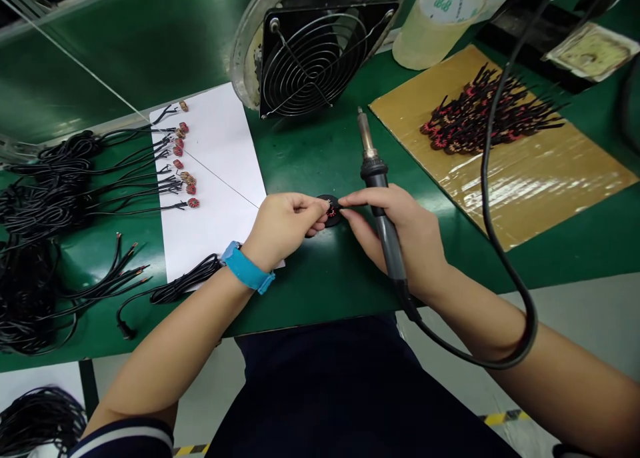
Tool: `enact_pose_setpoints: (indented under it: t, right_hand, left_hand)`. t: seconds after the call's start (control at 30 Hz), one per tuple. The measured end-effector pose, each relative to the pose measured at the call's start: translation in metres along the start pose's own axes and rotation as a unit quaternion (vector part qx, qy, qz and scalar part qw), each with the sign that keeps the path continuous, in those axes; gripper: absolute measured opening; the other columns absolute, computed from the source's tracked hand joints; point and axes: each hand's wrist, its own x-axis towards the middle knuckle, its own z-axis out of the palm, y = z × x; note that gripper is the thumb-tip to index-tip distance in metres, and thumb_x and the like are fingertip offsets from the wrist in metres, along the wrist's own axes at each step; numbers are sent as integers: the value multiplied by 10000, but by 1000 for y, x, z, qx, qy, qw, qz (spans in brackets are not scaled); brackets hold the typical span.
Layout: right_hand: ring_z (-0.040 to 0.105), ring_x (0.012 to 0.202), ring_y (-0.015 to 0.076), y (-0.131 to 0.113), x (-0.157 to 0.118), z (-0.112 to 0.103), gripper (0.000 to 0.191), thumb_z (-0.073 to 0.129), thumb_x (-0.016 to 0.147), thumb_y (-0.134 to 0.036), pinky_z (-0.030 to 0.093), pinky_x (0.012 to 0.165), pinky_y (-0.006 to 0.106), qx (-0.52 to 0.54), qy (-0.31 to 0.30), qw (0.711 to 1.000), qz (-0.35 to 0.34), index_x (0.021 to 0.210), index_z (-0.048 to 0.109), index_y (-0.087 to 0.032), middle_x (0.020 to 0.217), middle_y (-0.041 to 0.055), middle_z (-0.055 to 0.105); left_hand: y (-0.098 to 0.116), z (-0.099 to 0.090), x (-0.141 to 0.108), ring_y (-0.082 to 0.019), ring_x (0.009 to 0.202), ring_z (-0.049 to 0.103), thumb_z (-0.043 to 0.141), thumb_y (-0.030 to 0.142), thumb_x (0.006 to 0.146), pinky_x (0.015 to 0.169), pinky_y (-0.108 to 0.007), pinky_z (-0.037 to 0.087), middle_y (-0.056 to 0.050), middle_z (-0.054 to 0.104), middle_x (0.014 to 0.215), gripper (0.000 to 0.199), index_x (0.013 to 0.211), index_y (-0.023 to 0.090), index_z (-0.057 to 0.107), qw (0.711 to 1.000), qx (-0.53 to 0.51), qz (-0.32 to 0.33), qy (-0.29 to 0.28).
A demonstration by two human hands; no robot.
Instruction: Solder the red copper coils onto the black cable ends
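Note:
My left hand (pixel 286 226), with a blue wrist strap (pixel 247 268) at the wrist, is closed in a pinch on a small red-and-black part (pixel 332 211). That part sits at a black round disc (pixel 327 199) on the green bench; the fingers hide much of both. My right hand (pixel 415 238) holds a soldering iron (pixel 390 245) between thumb and fingers, its metal tip pointing up and away from me. The thumb and index fingertip of that same hand also meet at the small part's black end, close to my left fingertips.
A white sheet (pixel 215 145) bears several wired ring parts (pixel 193 203), their black cables (pixel 65 185) bundled leftward. A fan (pixel 320 58) stands at the back. On the right, a brown board (pixel 510 198) carries a pile of red-and-black parts (pixel 480 118). The iron's cord (pixel 493 178) loops over my right forearm.

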Motion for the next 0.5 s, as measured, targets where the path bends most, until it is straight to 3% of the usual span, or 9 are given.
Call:
enact_pose_setpoints:
  t: [0.2, 0.33, 0.5]
  right_hand:
    - [566, 728, 116, 1, 5, 5, 130, 541, 823, -143, 491, 653, 246, -11, -9, 999, -44, 942, 547, -194, 825, 1, 620]
    - [582, 829, 154, 7, -5, 4, 227, 507, 839, -151, 500, 684, 292, -22, -41, 996, -80, 1042, 530, -250, 898, 17, 621]
    - [604, 886, 167, 13, -18, 3, 355, 545, 800, -123, 513, 699, 299, -26, -22, 991, -127, 1122, 500, -267, 934, 22, 623]
  left_hand:
    - [-4, -2, 0, -59, 532, 582, 593, 149, 798, 563, -178, 529, -15, 617, 612, 170, 646, 82, 628, 1000, -28, -4, 9]
    - [-7, -4, 1, -64, 544, 597, 585, 142, 804, 572, -179, 541, -17, 623, 613, 159, 664, 85, 635, 1000, -28, -1, 3]
    - [-8, -6, 1, -69, 565, 603, 577, 160, 815, 575, -179, 544, -24, 624, 632, 189, 645, 94, 626, 1000, -15, 16, -12]
